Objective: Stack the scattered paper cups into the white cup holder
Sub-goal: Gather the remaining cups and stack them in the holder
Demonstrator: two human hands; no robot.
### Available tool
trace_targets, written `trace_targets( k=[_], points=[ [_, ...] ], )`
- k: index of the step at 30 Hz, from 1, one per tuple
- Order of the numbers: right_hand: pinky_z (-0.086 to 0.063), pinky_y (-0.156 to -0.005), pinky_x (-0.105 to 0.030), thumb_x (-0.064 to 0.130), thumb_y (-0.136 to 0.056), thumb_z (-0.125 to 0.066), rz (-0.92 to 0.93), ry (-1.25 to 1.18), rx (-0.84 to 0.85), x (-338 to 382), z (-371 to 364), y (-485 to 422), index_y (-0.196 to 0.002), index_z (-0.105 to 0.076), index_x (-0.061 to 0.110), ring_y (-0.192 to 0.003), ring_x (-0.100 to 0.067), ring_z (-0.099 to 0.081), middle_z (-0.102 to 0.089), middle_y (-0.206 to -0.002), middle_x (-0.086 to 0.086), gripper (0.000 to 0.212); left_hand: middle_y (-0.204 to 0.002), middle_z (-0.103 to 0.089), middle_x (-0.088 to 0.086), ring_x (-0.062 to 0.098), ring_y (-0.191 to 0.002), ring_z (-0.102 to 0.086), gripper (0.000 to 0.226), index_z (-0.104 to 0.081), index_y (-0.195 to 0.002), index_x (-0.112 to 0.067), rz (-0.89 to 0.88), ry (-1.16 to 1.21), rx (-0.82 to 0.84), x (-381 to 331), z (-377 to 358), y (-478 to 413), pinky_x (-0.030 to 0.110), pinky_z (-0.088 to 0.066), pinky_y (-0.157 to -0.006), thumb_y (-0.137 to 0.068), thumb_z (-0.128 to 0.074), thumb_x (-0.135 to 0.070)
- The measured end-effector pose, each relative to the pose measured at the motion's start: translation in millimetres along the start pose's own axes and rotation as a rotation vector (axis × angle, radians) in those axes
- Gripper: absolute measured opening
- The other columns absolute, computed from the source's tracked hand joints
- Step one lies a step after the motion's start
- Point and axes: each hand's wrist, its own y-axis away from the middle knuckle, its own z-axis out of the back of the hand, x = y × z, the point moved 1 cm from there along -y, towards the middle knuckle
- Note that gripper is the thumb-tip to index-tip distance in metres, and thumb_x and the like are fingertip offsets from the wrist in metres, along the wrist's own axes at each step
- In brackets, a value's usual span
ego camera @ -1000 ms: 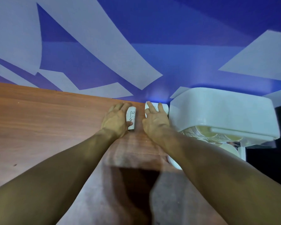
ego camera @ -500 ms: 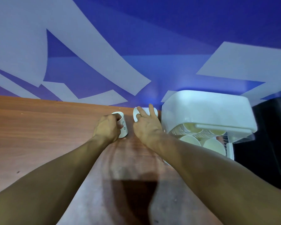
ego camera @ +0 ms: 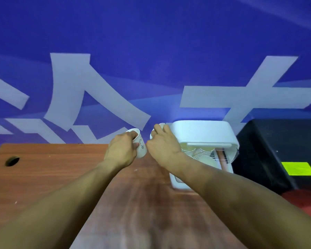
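Observation:
My left hand [ego camera: 121, 150] grips a white paper cup [ego camera: 140, 145] with a small line drawing on its side, held upright above the wooden table. My right hand [ego camera: 162, 144] grips a second white paper cup [ego camera: 154, 133], mostly hidden behind its fingers. Just to the right stands the white cup holder [ego camera: 203, 133], with stacked cups [ego camera: 197, 152] showing under its top.
The wooden table [ego camera: 43, 169] has a dark cable hole [ego camera: 12, 161] at the far left. A blue wall with pale shapes rises behind. A black box [ego camera: 276, 150] with a yellow label stands right of the holder.
Both hands have lifted their cups off the table and turned them upright. The view has tilted up and back, showing more wall.

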Motion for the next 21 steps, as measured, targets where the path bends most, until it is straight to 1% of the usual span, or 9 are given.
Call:
trace_targets(
  k=[1,3,5,9,13,15,17,19,21],
  points=[
    [-0.038,-0.085,-0.039,0.015,-0.069,-0.072,-0.006,0.009,-0.028,-1,8,8,-0.076,-0.072,0.019,-0.095,-0.027,-0.050,-0.064,-0.082,-0.004,0.008,-0.102,-0.067,0.004,0.032,-0.091,-0.059,0.006,-0.054,-0.097,-0.020,-0.019,-0.007,-0.022,-9,7,6,0.032,-0.040,-0.067,-0.093,-0.054,-0.025],
    [-0.041,-0.069,-0.035,0.011,-0.046,-0.080,-0.021,0.006,-0.086,-7,17,24,-0.050,-0.063,0.018,-0.069,-0.024,-0.050,-0.055,-0.056,-0.001,0.019,-0.091,-0.064,0.002,0.031,-0.085,-0.058,0.006,-0.052,-0.091,-0.020,-0.055,-0.023,-0.063,-26,18,16,0.033,-0.040,-0.064,-0.092,-0.054,-0.025],
    [-0.039,-0.064,-0.034,0.009,-0.047,-0.077,-0.030,0.042,-0.121,-11,23,41,-0.048,-0.060,0.019,-0.060,-0.022,-0.047,-0.052,-0.052,0.001,0.019,-0.081,-0.058,0.001,0.030,-0.076,-0.053,0.012,-0.044,-0.082,-0.021,-0.095,-0.031,-0.084,-43,26,27,0.034,-0.041,-0.060,-0.090,-0.054,-0.024],
    [-0.041,-0.068,-0.033,0.012,-0.056,-0.073,-0.042,0.071,-0.192,-23,32,73,-0.058,-0.065,0.022,-0.061,-0.021,-0.054,-0.058,-0.060,0.002,0.013,-0.073,-0.050,0.000,0.030,-0.067,-0.048,0.018,-0.038,-0.075,-0.020,-0.168,-0.023,-0.105,-77,32,43,0.035,-0.038,-0.056,-0.084,-0.053,-0.021],
    [-0.041,-0.067,-0.033,0.010,-0.058,-0.071,-0.093,-0.010,-0.261,-43,33,104,-0.073,-0.064,0.017,-0.059,-0.024,-0.058,-0.059,-0.063,-0.001,0.019,-0.074,-0.048,0.000,0.031,-0.069,-0.047,0.018,-0.035,-0.074,-0.023,-0.221,-0.019,-0.107,-106,25,53,0.036,-0.041,-0.058,-0.081,-0.052,-0.023],
    [-0.040,-0.070,-0.036,0.004,-0.064,-0.063,-0.150,-0.070,-0.260,-54,32,119,-0.090,-0.060,0.012,-0.066,-0.029,-0.060,-0.062,-0.071,-0.006,0.027,-0.076,-0.050,-0.001,0.031,-0.071,-0.049,0.015,-0.037,-0.075,-0.022,-0.232,-0.012,-0.098,-119,18,56,0.038,-0.044,-0.060,-0.081,-0.051,-0.023],
    [-0.040,-0.072,-0.038,-0.002,-0.067,-0.058,-0.187,-0.130,-0.259,-66,30,134,-0.107,-0.054,0.008,-0.075,-0.033,-0.060,-0.063,-0.081,-0.010,0.041,-0.077,-0.050,-0.001,0.029,-0.071,-0.047,0.016,-0.037,-0.075,-0.023,-0.237,-0.014,-0.088,-133,11,57,0.037,-0.042,-0.060,-0.081,-0.051,-0.023],
    [-0.036,-0.068,-0.037,-0.006,-0.072,-0.055,-0.217,-0.184,-0.239,-79,28,149,-0.113,-0.048,0.008,-0.084,-0.031,-0.058,-0.061,-0.090,-0.009,0.044,-0.080,-0.053,0.001,0.029,-0.072,-0.047,0.014,-0.038,-0.076,-0.023,-0.249,-0.017,-0.082,-146,3,58,0.036,-0.041,-0.059,-0.082,-0.050,-0.023],
    [-0.037,-0.064,-0.035,-0.006,-0.077,-0.054,-0.273,-0.269,-0.218,-93,20,161,-0.113,-0.046,0.010,-0.093,-0.028,-0.054,-0.059,-0.098,-0.008,0.040,-0.085,-0.058,0.003,0.031,-0.076,-0.052,0.008,-0.043,-0.080,-0.021,-0.261,-0.025,-0.080,-157,-5,58,0.037,-0.044,-0.061,-0.083,-0.049,-0.024]
  ],
)
